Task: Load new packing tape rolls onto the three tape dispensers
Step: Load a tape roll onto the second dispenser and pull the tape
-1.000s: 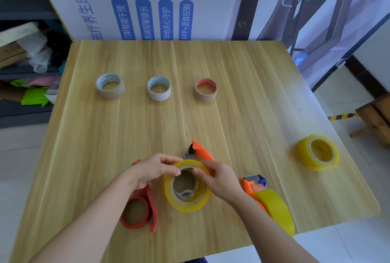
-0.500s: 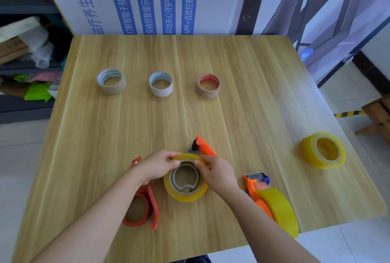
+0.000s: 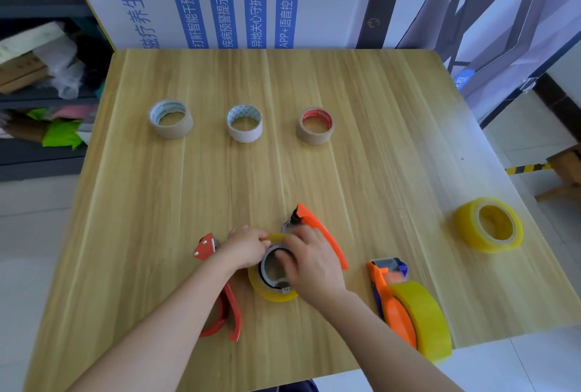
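A yellow tape roll (image 3: 273, 291) lies flat on the middle orange dispenser (image 3: 323, 231) near the table's front edge. My left hand (image 3: 244, 247) pinches the roll's far left rim, and my right hand (image 3: 311, 262) covers its right side with fingers reaching into the core. A red dispenser (image 3: 232, 319) without tape lies to the left, partly under my left forearm. To the right stands an orange dispenser (image 3: 390, 300) carrying a yellow roll (image 3: 424, 319). One more yellow roll (image 3: 490, 225) lies flat at the far right.
Three nearly used-up rolls stand in a row across the wooden table (image 3: 220, 187): one (image 3: 171, 119) at left, one (image 3: 244, 123) in the middle, one (image 3: 315, 125) at right. A printed board (image 3: 235, 8) stands behind the table, shelves (image 3: 41, 93) to the left.
The yellow roll has gone from tilted up in both hands to lying flat on the middle dispenser. My right hand has moved over it, fingers into the core.
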### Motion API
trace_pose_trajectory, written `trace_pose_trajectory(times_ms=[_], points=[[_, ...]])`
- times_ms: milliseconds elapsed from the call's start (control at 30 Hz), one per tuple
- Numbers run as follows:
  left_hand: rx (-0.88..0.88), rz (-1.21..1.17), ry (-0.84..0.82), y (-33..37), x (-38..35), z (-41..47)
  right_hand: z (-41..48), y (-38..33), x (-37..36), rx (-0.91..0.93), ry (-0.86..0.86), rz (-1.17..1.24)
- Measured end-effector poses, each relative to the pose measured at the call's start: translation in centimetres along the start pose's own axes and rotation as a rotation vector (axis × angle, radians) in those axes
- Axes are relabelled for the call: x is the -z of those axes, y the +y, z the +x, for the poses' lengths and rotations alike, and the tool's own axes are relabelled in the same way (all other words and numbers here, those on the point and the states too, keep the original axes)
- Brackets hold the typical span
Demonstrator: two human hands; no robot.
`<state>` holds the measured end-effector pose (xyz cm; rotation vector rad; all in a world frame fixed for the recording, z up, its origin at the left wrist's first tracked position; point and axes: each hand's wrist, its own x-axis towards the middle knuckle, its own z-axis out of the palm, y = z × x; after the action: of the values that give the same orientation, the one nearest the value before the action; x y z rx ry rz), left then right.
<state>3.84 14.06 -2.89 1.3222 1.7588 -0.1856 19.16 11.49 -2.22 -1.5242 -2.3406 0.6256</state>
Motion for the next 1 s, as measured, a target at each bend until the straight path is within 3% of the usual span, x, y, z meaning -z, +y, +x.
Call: trace_pose_trajectory(times_ms=[33,100,167,267,333,500,567,667,767,1000], points=[[0.0,0.002,0.002,-0.1,-0.1,0.0,-0.4,-0.3,-0.1,0.116,0.002,-0.034],[0.015,-0.018,-0.006,-0.3,-0.1,0.1,-1.0,-0.7,-0.3,0.243,-0.186,-0.181],[0.019,-0.046,-0.007,-0.6,-0.1,0.1,-1.4,-1.0,0.0,0.246,-0.412,-0.378],[-0.004,-0.154,-0.017,-0.4,0.0,-0.7,-1.5,-1.2,0.3,0.229,-0.446,-0.42],[-0.021,-0.348,-0.008,-0.1,0.4,-1.2,-1.4,-1.0,0.8,0.2,-0.389,-0.271],[0.074,-1.229,-0.003,0.0,2.4,-1.8,-0.4,-1.6,4.4,-0.104,-0.238,0.36],[0.095,-1.397,-0.037,-0.5,2.8,-1.3,0.4,-2.6,6.5,-0.216,-0.216,0.724],[0.064,-1.511,-0.165,0.1,3.0,-1.5,1.2,-3.7,9.5,-0.196,-0.178,1.074],[-0.103,-1.673,-0.289,2.0,4.0,-2.9,1.2,-4.8,11.6,-0.118,-0.159,1.214],[-0.299,-1.793,-0.066,3.9,7.8,-5.4,0.3,-6.8,14.1,-0.053,-0.062,1.202]])
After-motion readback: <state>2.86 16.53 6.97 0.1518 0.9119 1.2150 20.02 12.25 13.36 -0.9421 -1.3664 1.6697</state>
